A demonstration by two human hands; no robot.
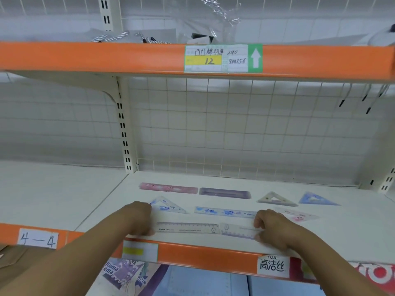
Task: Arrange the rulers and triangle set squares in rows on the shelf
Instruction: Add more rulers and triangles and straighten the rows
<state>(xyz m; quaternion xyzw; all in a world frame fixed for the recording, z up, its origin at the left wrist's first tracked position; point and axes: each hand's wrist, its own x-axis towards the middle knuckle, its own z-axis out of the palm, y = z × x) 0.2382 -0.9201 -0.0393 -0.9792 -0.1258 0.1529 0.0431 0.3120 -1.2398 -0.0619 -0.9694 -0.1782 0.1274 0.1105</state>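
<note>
In the lower middle of the frame, both hands rest on the white shelf (342,236) at the ends of the front row. The left hand (139,218) sits curled at the left end of a clear ruler (188,227); its fingers press down near the ruler's end, though whether they pinch it I cannot tell. The right hand (270,226) is curled too, fingers (258,223) touching the right end of a clear ruler with purple marks (239,231), which lies end to end with the first.

Behind them, the middle row holds a blue-printed set square (168,206), a blue-printed ruler (224,211) and a pink-printed set square (299,215), partly hidden by the right hand. The back row holds 4 pieces: a pink ruler (168,188), a purple ruler (224,193), a cream set square (275,199) and a blue set square (316,199). The shelf's orange front edge (203,255) runs below the hands.
</note>
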